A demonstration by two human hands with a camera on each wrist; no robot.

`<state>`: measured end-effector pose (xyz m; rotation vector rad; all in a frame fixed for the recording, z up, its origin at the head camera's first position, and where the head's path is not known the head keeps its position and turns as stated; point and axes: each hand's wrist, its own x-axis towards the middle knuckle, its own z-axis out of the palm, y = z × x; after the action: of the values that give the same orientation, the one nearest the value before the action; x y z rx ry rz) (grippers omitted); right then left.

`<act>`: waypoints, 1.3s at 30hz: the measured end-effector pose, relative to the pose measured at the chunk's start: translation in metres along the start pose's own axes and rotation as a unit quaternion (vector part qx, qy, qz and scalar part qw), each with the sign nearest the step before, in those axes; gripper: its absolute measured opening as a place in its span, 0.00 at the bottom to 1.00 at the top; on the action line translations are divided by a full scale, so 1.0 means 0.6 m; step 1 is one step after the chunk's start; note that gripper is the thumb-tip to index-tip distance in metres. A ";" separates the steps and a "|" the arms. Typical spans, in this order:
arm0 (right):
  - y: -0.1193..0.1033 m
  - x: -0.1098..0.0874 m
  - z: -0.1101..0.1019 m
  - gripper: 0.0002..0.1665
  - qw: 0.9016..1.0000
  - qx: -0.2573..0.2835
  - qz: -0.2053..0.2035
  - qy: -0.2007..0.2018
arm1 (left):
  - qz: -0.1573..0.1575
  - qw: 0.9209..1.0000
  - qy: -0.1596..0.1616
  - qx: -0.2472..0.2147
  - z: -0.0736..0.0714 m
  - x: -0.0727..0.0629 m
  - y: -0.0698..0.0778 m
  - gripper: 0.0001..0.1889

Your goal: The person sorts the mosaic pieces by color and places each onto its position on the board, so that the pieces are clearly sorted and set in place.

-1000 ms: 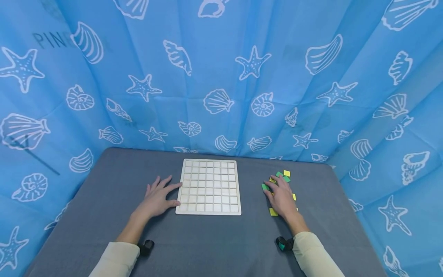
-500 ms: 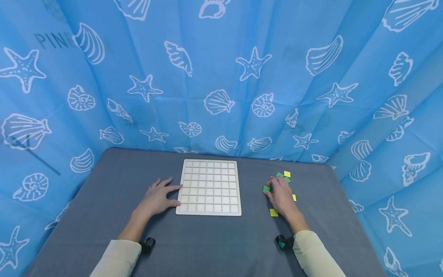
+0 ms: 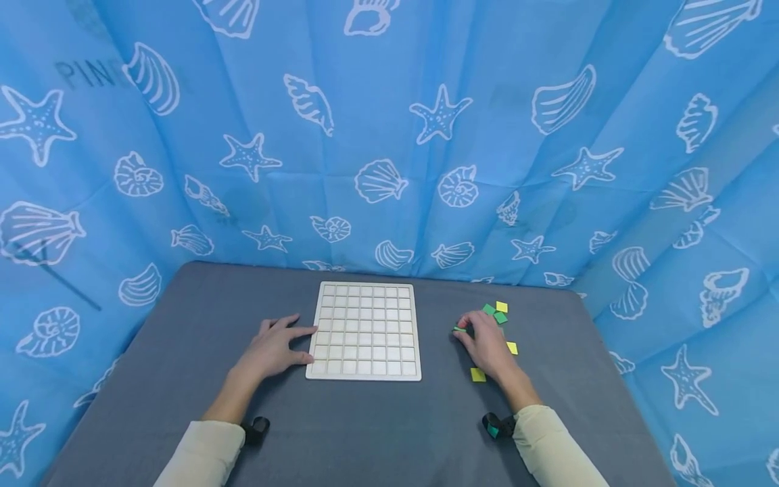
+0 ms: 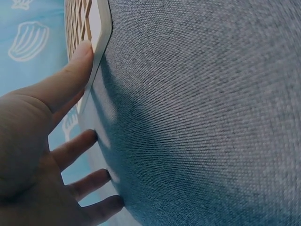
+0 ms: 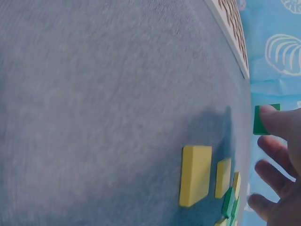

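A blue curtain [image 3: 389, 128] printed with white shells and starfish runs from the far left right round behind the grey cloth-covered table [image 3: 365, 433]. At the left, a pale sleeve [image 3: 201, 452] reaches in from the near edge, with a black band [image 3: 256, 431] at its wrist. Beyond it the left hand [image 3: 270, 348] lies with its fingers spread wide, thumb and forefinger touching the left edge of a pale board [image 3: 366, 331]. In the left wrist view the thumb tip rests on the board's rim, and the other fingertips are at or close to the cloth. The board, ruled into a grid of square cells, lies flat near the middle of the table, towards its back edge. To its right, well apart from it, the right hand [image 3: 489, 343] pinches a green tile [image 5: 261, 127] between thumb and finger; the right wrist view shows it raised off the cloth, with the remaining fingers loosely bent. Loose tiles lie around this hand: a yellow tile [image 3: 478, 375] on its near side, two green tiles [image 3: 501, 317] just beyond its fingers, a second yellow tile [image 3: 502, 306] close behind those, and a third yellow tile [image 3: 512, 348] just to its right. Another pale sleeve [image 3: 560, 446] and black band [image 3: 499, 426] follow at the near right.
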<state>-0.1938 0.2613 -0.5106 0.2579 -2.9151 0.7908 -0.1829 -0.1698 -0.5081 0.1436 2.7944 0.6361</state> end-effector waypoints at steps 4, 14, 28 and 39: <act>-0.010 0.002 -0.001 0.08 0.999 0.029 0.012 0.006 | 0.003 1.000 0.000 -0.004 -0.001 0.003 0.001 0.34; -0.042 0.013 0.004 0.08 0.997 0.067 0.033 0.003 | -0.003 1.000 0.003 0.006 -0.001 0.004 0.002 0.33; -0.075 0.027 0.018 0.12 0.988 0.135 0.060 -0.033 | 0.002 0.999 0.006 0.053 -0.002 0.011 0.011 0.35; -0.112 0.046 0.032 0.10 0.975 0.210 0.057 -0.038 | -0.009 0.998 0.003 0.061 -0.006 0.009 0.011 0.36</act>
<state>-0.2092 0.1904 -0.4900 0.1591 -2.8204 1.4453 -0.1892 -0.1648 -0.5035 0.1408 2.8368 0.4618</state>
